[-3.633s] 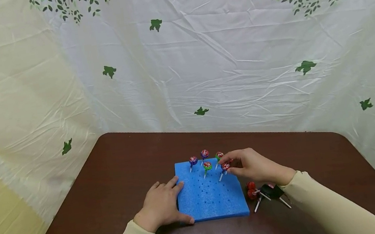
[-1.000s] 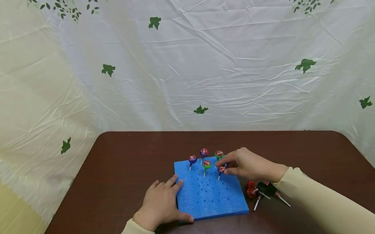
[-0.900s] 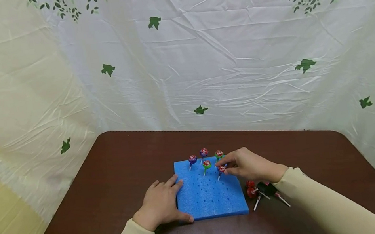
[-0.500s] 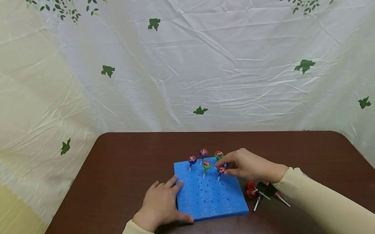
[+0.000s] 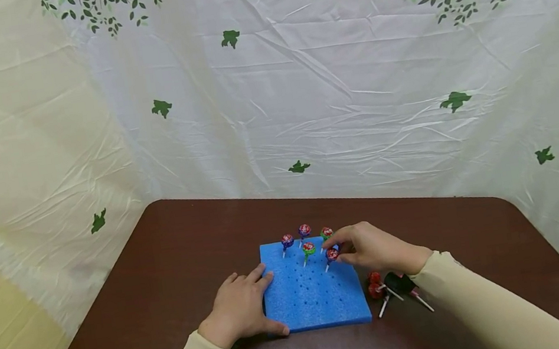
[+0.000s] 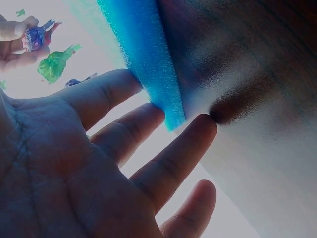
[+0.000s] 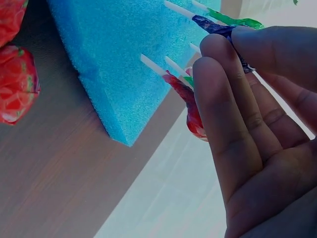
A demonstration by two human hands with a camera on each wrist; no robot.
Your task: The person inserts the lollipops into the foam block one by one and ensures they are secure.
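Note:
In the head view my left hand lies with spread, straight fingers along the left edge of a blue foam board dotted with small holes. My right hand is over the board's far right part, where thumb and fingers pinch the wrapped head of a dark blue-purple lollipop, its white stick pointing down to the foam. Around it stand two purple lollipops and green ones in the board's far rows. A red-wrapped lollipop stands beside my fingers in the right wrist view, largely hidden from the head view.
Right of the board, a loose pile of lollipops lies on the brown table: red ones and a black-wrapped one, partly behind the right sleeve. White curtains with green leaf prints hang behind the table.
Since the oldest frame, the right hand has shifted slightly left, and the pinched lollipop sits lower and more upright over the foam. The left hand has stayed in place.

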